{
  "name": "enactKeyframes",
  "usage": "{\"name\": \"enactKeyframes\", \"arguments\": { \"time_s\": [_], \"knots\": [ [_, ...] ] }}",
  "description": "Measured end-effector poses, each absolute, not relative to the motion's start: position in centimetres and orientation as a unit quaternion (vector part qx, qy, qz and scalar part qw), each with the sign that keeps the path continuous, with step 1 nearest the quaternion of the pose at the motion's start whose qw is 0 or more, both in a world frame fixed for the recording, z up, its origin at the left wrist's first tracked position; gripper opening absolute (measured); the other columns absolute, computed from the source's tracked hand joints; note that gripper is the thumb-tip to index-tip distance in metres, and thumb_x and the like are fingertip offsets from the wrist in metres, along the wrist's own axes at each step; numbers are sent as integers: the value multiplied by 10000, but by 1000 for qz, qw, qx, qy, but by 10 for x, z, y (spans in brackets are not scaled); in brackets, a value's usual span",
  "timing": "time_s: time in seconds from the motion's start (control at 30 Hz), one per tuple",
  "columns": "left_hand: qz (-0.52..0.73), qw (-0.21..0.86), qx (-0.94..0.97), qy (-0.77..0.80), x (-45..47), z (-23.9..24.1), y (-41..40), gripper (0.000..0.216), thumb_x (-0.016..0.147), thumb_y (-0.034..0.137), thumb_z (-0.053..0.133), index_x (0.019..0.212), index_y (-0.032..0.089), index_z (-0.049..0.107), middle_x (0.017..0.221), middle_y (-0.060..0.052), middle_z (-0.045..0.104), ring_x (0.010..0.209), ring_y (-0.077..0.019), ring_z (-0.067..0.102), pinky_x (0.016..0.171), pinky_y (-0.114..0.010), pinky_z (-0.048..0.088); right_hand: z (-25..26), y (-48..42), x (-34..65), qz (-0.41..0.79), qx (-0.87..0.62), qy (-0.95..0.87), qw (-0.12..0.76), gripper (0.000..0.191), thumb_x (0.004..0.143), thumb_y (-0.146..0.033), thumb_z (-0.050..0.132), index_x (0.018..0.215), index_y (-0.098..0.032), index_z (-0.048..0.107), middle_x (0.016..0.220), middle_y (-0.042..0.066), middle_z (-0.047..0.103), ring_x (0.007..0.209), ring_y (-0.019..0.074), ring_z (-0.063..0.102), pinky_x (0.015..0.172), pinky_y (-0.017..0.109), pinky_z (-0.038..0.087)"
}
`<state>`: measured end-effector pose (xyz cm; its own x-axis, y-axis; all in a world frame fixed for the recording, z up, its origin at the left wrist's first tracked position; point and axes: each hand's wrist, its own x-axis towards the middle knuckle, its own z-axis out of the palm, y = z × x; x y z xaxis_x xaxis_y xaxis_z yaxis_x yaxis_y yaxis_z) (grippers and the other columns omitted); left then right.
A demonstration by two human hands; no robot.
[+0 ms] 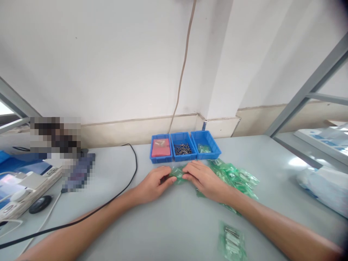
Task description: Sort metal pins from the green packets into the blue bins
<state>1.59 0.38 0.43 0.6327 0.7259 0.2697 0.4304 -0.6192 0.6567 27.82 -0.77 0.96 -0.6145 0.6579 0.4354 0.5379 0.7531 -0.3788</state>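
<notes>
Between my two hands is a small green plastic bag (pixel 178 174), held just above or on the grey table in front of the blue bins. My left hand (pixel 156 183) pinches its left end with thumb and fingers. On the other end, my right hand (pixel 202 177) has its fingers and thumb closed. What lies inside this bag is hard to make out. A heap of green plastic bags (pixel 237 177) with pale pieces inside lies beside and behind my right hand. Nearer to me, under my right forearm's side, rests one green bag (pixel 232 243) holding metal and white parts.
Three blue bins stand in a row: a left bin (pixel 161 159) with a red sheet, a middle bin (pixel 185 157) with metal screws, a right bin (pixel 208 156) with a green bag. A black cable (pixel 119 197) crosses my left forearm. A power strip (pixel 29 192) lies left.
</notes>
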Motion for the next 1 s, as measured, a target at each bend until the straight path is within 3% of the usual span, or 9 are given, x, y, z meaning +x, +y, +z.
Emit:
{"name": "enactKeyframes", "arguments": {
  "time_s": [0.33, 0.6, 0.7, 0.83, 1.0],
  "knots": [
    [251, 294, 861, 331, 15, 5, 4, 392, 1085, 495, 535, 846, 183, 541, 814, 4, 533, 744, -152, 474, 689, -270, 397, 12, -9, 279, 105, -329, -900, 267, 266, 1144, -296, 460, 914, -225, 574, 846, 27, 622, 827, 215, 548, 775, 349, 452],
    [255, 271, 867, 331, 14, 0, 5, 342, 1111, 444, 500, 876, 198, 536, 847, -6, 562, 770, -169, 518, 735, -289, 428, 14, -9, 279, 123, -317, -896, 285, 222, 1142, -312, 473, 1029, -233, 647, 925, 44, 678, 893, 221, 592, 829, 362, 485],
    [255, 278, 865, 331, 14, -3, 6, 315, 1114, 432, 501, 913, 197, 560, 891, -14, 590, 815, -177, 544, 777, -294, 438, 15, -10, 279, 124, -316, -898, 281, 253, 1142, -296, 464, 962, -230, 629, 885, 31, 652, 846, 209, 583, 831, 359, 479],
    [259, 327, 840, 347, 15, -3, 8, 333, 1114, 451, 491, 925, 190, 575, 887, -5, 590, 803, -165, 532, 755, -277, 428, 14, -9, 278, 119, -314, -904, 266, 277, 1126, -292, 489, 876, -230, 591, 801, 4, 589, 778, 197, 552, 823, 359, 473],
    [295, 403, 786, 365, 15, 1, 11, 378, 1095, 510, 519, 926, 178, 580, 838, 13, 560, 760, -146, 487, 696, -253, 402, 14, -10, 279, 121, -319, -899, 273, 271, 1136, -306, 461, 901, -231, 576, 834, 17, 603, 798, 205, 566, 802, 348, 480]
  ]
}}
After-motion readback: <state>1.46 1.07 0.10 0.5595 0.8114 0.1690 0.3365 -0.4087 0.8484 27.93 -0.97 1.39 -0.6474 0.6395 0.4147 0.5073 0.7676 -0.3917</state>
